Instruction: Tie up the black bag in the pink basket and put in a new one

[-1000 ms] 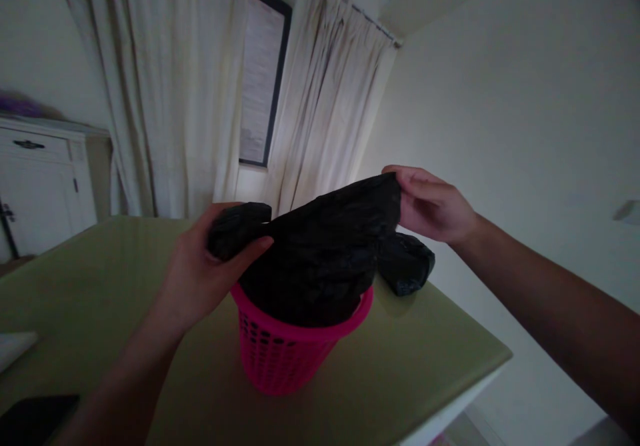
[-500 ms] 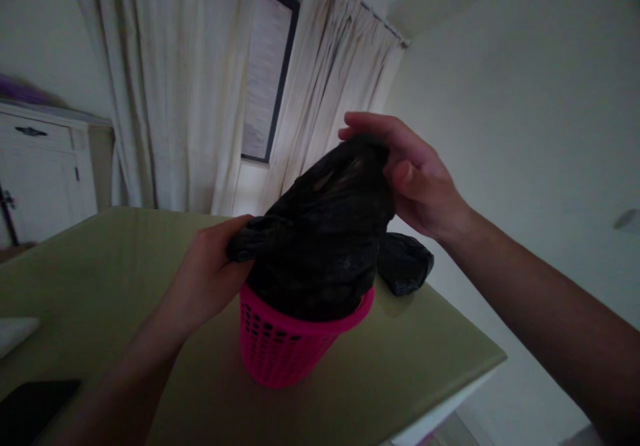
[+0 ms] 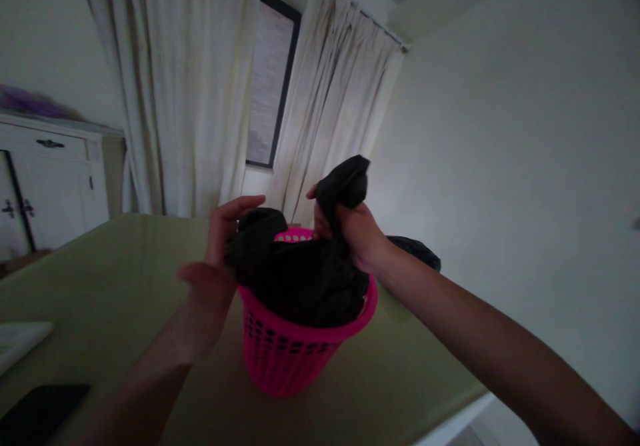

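Observation:
A pink basket (image 3: 280, 366) with round holes in its wall stands on the table. A black plastic bag (image 3: 305, 279) lies inside it, partly pulled up above the rim. My right hand (image 3: 357, 229) is closed around a gathered part of the bag, and a loose flap of it sticks up over the fingers. On the other side, my left hand (image 3: 210, 286) has its thumb spread away from its fingers, its inner side against another raised part of the bag. The right fingertips are mostly covered by the plastic.
Another black bag (image 3: 419, 253) lies behind my right forearm. The green tabletop (image 3: 145, 259) carries a white object (image 3: 23, 339) and a flat dark object (image 3: 45, 409) at the left. A white cabinet (image 3: 60, 173) stands farther back, beside curtains (image 3: 195, 99) and a window.
My right hand has come down and left and is now closed on the bag. The bag has sunk lower into the basket. My left hand's grip has opened.

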Motion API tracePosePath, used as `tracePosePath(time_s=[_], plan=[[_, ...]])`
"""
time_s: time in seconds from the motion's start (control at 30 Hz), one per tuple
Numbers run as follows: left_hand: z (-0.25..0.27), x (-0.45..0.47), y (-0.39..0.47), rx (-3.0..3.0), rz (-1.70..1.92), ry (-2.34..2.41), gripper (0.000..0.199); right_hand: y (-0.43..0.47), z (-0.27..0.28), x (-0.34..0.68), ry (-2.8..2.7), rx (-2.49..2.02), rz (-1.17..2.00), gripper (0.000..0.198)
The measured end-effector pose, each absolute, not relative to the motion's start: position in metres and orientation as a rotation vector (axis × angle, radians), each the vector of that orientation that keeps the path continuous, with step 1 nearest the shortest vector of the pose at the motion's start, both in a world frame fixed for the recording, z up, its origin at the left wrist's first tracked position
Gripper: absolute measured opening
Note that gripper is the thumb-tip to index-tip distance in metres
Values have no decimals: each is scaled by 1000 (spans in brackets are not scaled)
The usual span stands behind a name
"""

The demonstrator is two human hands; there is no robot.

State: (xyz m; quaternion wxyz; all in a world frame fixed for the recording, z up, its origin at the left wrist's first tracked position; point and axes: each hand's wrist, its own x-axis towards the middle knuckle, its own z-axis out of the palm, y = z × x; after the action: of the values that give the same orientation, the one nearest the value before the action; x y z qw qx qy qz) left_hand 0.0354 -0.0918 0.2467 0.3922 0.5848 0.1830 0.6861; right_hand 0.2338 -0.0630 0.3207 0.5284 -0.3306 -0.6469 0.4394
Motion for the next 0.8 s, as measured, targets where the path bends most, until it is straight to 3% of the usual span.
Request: tracePosePath(time_s=[0.17, 0.27, 0.37, 0.47, 0.63, 0.7, 0.8], plan=[[253, 35, -93, 1323, 1534, 452, 57, -57, 311, 221, -1804, -849, 962, 45], [253, 36, -91, 1386, 1356, 471, 86, -61, 310, 214, -2021, -758, 916, 77], [251, 35, -87, 1465, 1326, 428, 82, -66, 311, 209, -2155, -749, 970, 118], [251, 31, -82, 1526, 1353, 435, 71, -69, 311, 203, -2082, -785, 1064, 137], [250, 28, -77, 1538, 1470, 538, 44, -71, 310, 199, -1856, -816, 1244, 129], [249, 28, -77, 1508, 1458, 532, 35, -70, 311, 202, -1881, -774, 1359, 115], [250, 29, -78, 1326, 1455, 508, 36, -68, 313, 210, -2000, -636, 1406, 94]])
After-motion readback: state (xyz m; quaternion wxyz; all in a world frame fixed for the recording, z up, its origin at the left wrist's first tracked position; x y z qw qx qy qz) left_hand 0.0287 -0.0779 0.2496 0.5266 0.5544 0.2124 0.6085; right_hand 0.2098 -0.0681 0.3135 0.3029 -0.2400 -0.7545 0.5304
